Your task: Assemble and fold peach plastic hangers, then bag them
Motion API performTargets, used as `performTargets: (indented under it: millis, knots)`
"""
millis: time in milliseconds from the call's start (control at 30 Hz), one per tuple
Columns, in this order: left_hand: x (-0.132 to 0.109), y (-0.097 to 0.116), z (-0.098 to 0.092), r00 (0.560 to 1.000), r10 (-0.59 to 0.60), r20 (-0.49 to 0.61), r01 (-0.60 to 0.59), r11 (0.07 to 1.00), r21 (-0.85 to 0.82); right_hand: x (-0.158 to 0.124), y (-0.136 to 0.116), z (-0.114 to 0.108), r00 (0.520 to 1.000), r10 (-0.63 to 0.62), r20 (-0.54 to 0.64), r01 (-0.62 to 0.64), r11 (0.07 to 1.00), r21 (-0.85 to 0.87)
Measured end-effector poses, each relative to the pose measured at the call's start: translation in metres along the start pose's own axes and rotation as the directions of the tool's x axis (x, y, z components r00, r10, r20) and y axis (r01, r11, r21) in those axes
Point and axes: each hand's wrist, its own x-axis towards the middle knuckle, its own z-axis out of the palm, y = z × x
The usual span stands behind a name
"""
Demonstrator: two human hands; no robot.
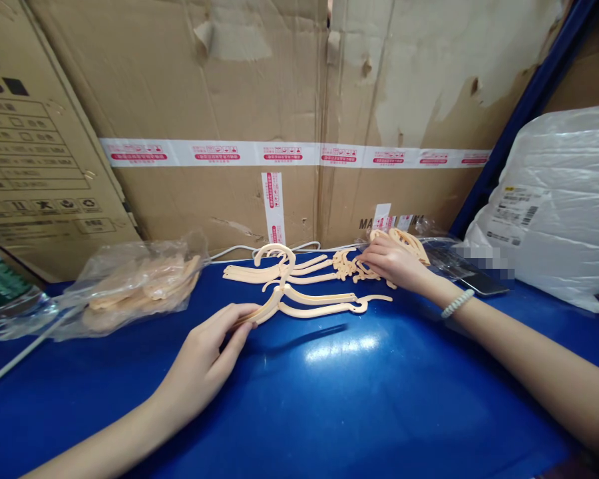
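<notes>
My left hand (218, 342) pinches one arm of a peach-coloured plastic clothes hanger (319, 309), holding it a little above the blue table, where its shadow falls. The hanger's hook curves up at its middle, and its other arm stretches to the right. Behind it lie more hanger arms (252, 274) of the same colour. Over on the right, my right hand (397, 263) reaches down to a pile of small peach-coloured hanger parts (345, 264), its fingers bent and close together. What sits between those fingertips is hidden. More curved peach pieces (410, 245) show just behind that hand.
Clear plastic bags of peach-coloured pieces (144, 286) lie at the left, near a bottle with a green label (2, 286). A dark phone (472, 276) rests at the right beside a white wrapped package (554, 206). Cardboard boxes (219, 86) stand along the back.
</notes>
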Motion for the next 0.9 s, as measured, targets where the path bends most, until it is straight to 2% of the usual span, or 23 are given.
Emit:
performTargets:
  millis: [100, 167, 233, 300, 367, 433, 533, 633, 733, 900]
  knots:
    - [0.000, 0.000, 0.000, 1.000, -0.014, -0.006, 0.014, 1.000, -0.018, 0.001, -0.009, -0.010, 0.987, 0.056, -0.151, -0.053, 0.998, 0.018]
    - [-0.001, -0.001, 0.000, 1.000, -0.023, -0.016, 0.023, 0.999, -0.035, 0.002, -0.017, -0.015, 0.961, 0.102, -0.258, -0.095, 0.995, 0.042]
    - [-0.001, -0.002, 0.000, 0.999, -0.034, -0.024, 0.032, 0.998, -0.049, 0.003, -0.027, -0.017, 0.911, 0.197, -0.363, -0.157, 0.978, 0.135]
    - [-0.001, -0.003, 0.000, 0.999, -0.045, -0.030, 0.043, 0.998, -0.054, 0.005, -0.039, -0.019, 0.834, 0.378, -0.403, -0.243, 0.906, 0.346]
    - [-0.001, -0.004, 0.000, 0.998, -0.051, -0.040, 0.049, 0.998, -0.049, 0.008, -0.051, -0.020, 0.750, 0.586, -0.307, -0.315, 0.724, 0.614]
    - [-0.002, -0.005, 0.000, 0.997, -0.053, -0.050, 0.051, 0.998, -0.043, 0.011, -0.064, -0.022, 0.694, 0.706, -0.141, -0.331, 0.487, 0.808]
    - [-0.002, -0.006, 0.001, 0.996, -0.052, -0.067, 0.050, 0.998, -0.032, 0.015, -0.080, -0.025, 0.686, 0.721, 0.097, -0.315, 0.173, 0.933]
    - [-0.003, -0.006, 0.001, 0.995, -0.061, -0.076, 0.061, 0.998, -0.010, 0.015, -0.089, -0.024, 0.702, 0.638, 0.317, -0.360, -0.066, 0.931]
    - [-0.003, -0.006, 0.001, 0.995, -0.060, -0.074, 0.060, 0.998, -0.005, 0.011, -0.090, -0.018, 0.693, 0.584, 0.422, -0.415, -0.155, 0.897]
    - [-0.002, -0.007, 0.001, 0.995, -0.052, -0.086, 0.053, 0.999, 0.000, 0.007, -0.082, -0.007, 0.677, 0.566, 0.472, -0.393, -0.264, 0.881]
